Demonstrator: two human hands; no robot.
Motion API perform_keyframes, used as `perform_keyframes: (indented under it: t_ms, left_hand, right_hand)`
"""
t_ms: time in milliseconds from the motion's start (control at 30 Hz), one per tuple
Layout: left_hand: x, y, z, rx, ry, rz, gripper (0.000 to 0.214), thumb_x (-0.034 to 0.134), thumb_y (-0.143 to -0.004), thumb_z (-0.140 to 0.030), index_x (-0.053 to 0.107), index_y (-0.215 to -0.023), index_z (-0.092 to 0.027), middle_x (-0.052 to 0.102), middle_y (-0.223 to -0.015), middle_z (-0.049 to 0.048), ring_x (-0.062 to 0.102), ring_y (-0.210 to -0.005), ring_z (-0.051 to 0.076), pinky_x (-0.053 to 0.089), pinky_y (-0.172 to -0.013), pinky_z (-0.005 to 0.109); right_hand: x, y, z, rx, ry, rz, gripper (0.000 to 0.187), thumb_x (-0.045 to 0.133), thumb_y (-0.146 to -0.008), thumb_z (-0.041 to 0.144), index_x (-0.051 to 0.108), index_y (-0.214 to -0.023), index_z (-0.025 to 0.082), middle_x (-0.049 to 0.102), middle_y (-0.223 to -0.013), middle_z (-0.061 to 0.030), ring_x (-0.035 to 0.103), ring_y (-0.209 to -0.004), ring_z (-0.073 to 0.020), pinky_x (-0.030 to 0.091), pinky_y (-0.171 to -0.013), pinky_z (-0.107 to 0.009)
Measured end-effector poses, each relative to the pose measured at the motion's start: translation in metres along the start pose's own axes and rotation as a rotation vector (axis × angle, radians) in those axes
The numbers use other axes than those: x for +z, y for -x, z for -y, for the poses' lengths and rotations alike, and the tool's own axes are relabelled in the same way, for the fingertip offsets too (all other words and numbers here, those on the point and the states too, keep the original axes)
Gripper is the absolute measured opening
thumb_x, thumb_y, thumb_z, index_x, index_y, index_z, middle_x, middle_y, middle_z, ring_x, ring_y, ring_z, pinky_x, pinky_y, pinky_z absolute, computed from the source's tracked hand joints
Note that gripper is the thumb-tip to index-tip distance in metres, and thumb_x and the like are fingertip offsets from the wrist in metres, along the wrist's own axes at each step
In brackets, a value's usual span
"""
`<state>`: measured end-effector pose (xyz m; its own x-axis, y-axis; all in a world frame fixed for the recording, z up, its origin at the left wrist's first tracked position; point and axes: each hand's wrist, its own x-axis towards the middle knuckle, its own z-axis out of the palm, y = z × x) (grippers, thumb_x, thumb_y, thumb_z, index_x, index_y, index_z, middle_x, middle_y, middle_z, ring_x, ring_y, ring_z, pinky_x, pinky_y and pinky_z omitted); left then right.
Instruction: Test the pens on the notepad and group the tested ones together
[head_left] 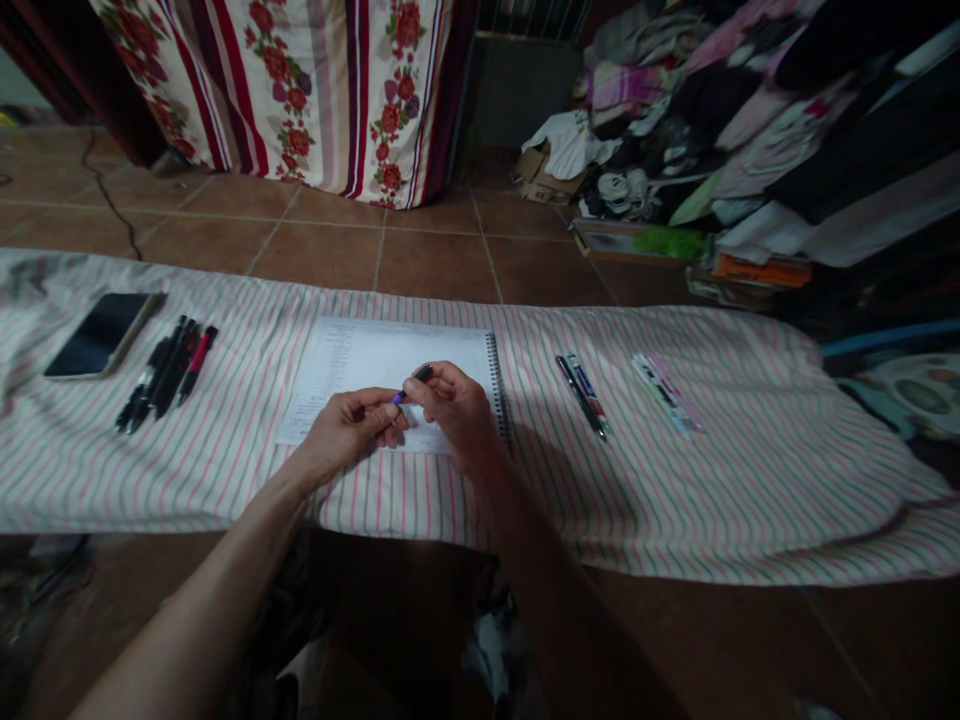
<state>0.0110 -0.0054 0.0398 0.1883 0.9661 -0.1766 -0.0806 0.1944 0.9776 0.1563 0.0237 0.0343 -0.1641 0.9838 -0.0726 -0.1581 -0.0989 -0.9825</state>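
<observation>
Both forearms [217,575], the left hand [346,425] and the right hand [459,408] are bare; dark clothing [491,635] with pale patches shows dimly below.

Over the notebook [409,350], the pen [424,373] is partly covered by left hand [352,422] and right hand [454,405]. Print [322,375] too small to be read. Left of notebook, striped cloth [247,400] is cut off by frame edge.

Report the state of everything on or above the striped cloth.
Purple-and-black pen: held between both hands.
Left hand: closed on that pen.
Right hand: closed on that pen.
Spiral-bound notebook: lying flat, page showing.
Smartphone: lying flat, screen dark.
Pens beside smartphone: lying in a cluster.
Pens just right of notebook: lying side by side.
Pastel pens: lying bunched together.
</observation>
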Motion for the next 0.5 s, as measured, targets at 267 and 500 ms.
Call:
perform_keyframes:
  t_ms: [267,500]
  left_hand:
    - [0.0021,-0.0017,0.0036,-0.033,0.033,-0.026,0.028,0.071,-0.068,-0.035,0.068,-0.084,-0.012,0.065,-0.065,0.0028,0.051,-0.052,0.009,0.039,-0.053,0.024]
    - [0.0010,-0.0020,0.0052,-0.036,0.018,-0.043,0.030,0.072,-0.067,-0.036,0.068,-0.085,-0.012,0.064,-0.066,0.0025,0.050,-0.050,0.008,0.037,-0.051,0.023]
  right_hand:
    - [0.0000,-0.0016,-0.0027,0.021,0.007,-0.031,0.024,0.070,-0.064,0.037,0.056,-0.073,0.020,0.057,-0.056,0.0062,0.044,-0.047,-0.0066,0.033,-0.045,-0.021]
    - [-0.0006,-0.0007,-0.0046,-0.022,0.080,-0.007,0.024,0.068,-0.067,0.038,0.057,-0.075,0.019,0.057,-0.061,0.0047,0.047,-0.052,-0.0081,0.036,-0.050,-0.021]
